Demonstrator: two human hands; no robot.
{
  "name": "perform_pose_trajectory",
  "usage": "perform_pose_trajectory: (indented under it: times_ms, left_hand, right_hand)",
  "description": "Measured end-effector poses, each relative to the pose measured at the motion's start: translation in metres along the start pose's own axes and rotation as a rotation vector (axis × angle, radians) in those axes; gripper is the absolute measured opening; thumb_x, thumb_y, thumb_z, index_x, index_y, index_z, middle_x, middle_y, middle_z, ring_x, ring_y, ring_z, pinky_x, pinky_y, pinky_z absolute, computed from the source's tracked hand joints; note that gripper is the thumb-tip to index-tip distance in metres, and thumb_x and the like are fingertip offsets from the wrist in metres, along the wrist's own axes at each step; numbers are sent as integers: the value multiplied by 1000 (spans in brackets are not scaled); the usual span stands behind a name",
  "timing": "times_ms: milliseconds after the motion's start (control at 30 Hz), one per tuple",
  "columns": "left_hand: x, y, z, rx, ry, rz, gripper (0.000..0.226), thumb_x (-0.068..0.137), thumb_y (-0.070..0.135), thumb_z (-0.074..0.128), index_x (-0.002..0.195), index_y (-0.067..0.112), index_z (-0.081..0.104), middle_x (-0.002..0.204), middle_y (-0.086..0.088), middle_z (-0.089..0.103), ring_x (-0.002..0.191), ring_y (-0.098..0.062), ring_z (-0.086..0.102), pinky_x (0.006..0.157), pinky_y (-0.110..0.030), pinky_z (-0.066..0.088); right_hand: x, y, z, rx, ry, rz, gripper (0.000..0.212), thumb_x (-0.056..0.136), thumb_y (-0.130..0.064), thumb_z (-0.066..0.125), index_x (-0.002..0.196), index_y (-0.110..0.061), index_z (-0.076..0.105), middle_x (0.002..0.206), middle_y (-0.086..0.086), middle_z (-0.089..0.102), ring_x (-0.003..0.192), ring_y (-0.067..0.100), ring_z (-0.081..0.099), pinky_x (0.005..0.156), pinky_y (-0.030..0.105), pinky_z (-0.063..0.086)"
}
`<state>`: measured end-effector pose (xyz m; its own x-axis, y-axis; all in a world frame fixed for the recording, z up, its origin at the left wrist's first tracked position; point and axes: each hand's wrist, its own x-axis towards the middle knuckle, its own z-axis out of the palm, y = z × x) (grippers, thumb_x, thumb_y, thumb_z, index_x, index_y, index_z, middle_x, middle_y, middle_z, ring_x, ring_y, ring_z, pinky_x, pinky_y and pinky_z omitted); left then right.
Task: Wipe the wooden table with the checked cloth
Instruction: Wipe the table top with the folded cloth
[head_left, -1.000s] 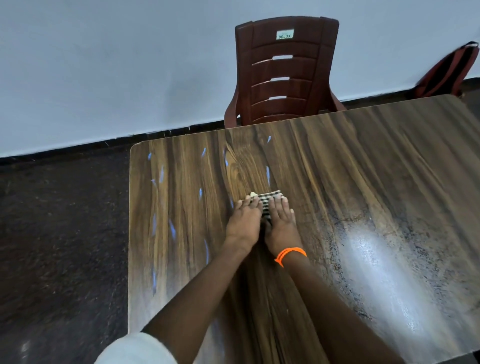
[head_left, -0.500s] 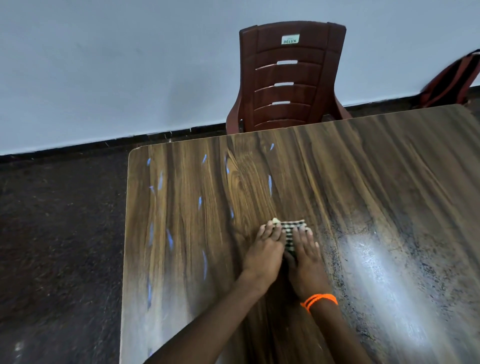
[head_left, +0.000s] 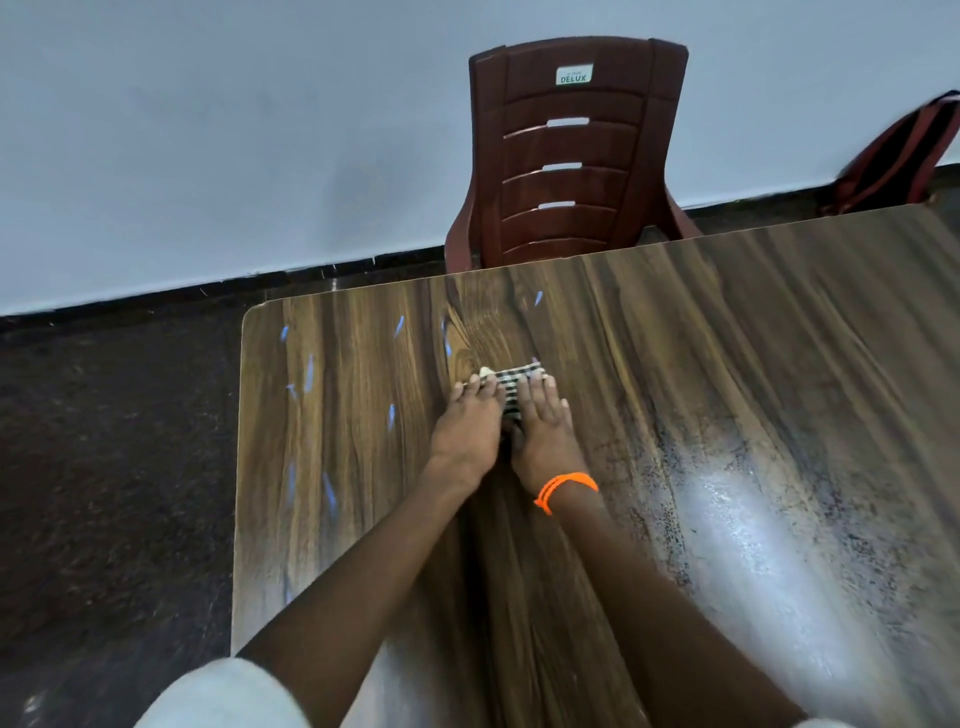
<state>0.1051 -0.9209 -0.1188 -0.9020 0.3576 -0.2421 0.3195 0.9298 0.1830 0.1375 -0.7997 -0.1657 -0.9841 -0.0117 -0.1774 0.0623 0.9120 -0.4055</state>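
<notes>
Both hands lie side by side, fingers straight and flat, pressing the folded checked cloth (head_left: 511, 387) onto the wooden worktop (head_left: 727, 395). The left hand (head_left: 467, 431) and right hand (head_left: 543, 431) form an open grip, curled round nothing. The cloth sits just short of the maroon plastic chair (head_left: 569, 156), near the worktop's far edge.

Two hands, the left hand (head_left: 466, 434) at 9 o'clock of the right hand (head_left: 545, 436), press side by side on a cloth (head_left: 511, 391) atop a table (head_left: 727, 415), with a chair (head_left: 571, 156) behind at 12 o'clock and a bag (head_left: 898, 156) at 2 o'clock.
</notes>
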Motion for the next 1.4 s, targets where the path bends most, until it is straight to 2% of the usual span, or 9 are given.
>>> perform_pose_trajectory:
  times_ms: [167,367,467,600,867,967,1100,1233,1400]
  left_hand:
    - [-65,0,25,-47,-24,-42,57,101,10,32,156,10,18,165,-8,15,153,-26,10,125,-39,7]
    - [-68,62,45,-102,11,99,59,97,10,11,155,7,20,165,-11,14,153,-28,6,126,-40,2]
    - [-28,89,42,-83,30,185,50,103,9,25,152,5,28,163,-13,20,152,-30,11,125,-41,7]
    - [36,98,27,-22,80,212,47,103,8,33,150,6,34,160,-11,27,151,-28,18,124,-41,14]
    - [89,24,-3,-24,89,61,45,100,12,40,145,9,42,156,-9,36,145,-26,30,119,-39,25]
    - [68,-8,-8,-59,81,-4,43,100,11,44,143,10,43,155,-9,37,142,-28,34,115,-38,30]
    - [21,-25,0,-145,78,-54,51,100,10,45,149,16,37,161,-2,28,147,-26,25,117,-36,26]
    - [4,-2,11,-83,64,14,57,99,11,46,153,13,29,162,-7,24,150,-29,19,122,-38,18]
    - [47,50,13,-11,35,128,55,101,14,43,153,8,27,162,-12,23,151,-29,16,124,-41,13]
  right_hand:
    - [-68,-5,18,24,-5,-73,71,98,-25,43,157,-18,3,164,-4,-8,151,13,-15,125,35,0]
    - [-116,46,5,-1,52,63,67,100,-21,42,157,-16,9,165,-1,-1,152,14,-9,125,39,7]
    - [-93,75,-19,11,78,146,65,100,-23,47,155,-10,16,164,8,9,153,21,-1,125,42,9]
    - [-31,91,-38,35,107,222,65,101,-24,46,156,-9,15,165,10,7,153,24,1,124,43,7]
    - [70,47,-23,-97,66,99,63,103,-29,35,156,-10,9,166,9,2,153,24,-3,123,43,6]
    - [63,15,-6,-120,48,26,63,103,-30,30,157,-10,4,166,9,-2,153,23,-7,124,41,2]
    - [23,-1,10,-139,53,-62,64,103,-35,29,157,-11,2,166,7,-3,152,20,-10,125,39,3]
    - [-10,18,10,-179,74,-67,65,103,-37,28,157,-13,1,165,3,-5,152,16,-10,125,37,7]
    - [-1,67,-18,-172,96,38,64,103,-35,31,157,-12,5,166,4,-1,152,17,-8,125,37,5]
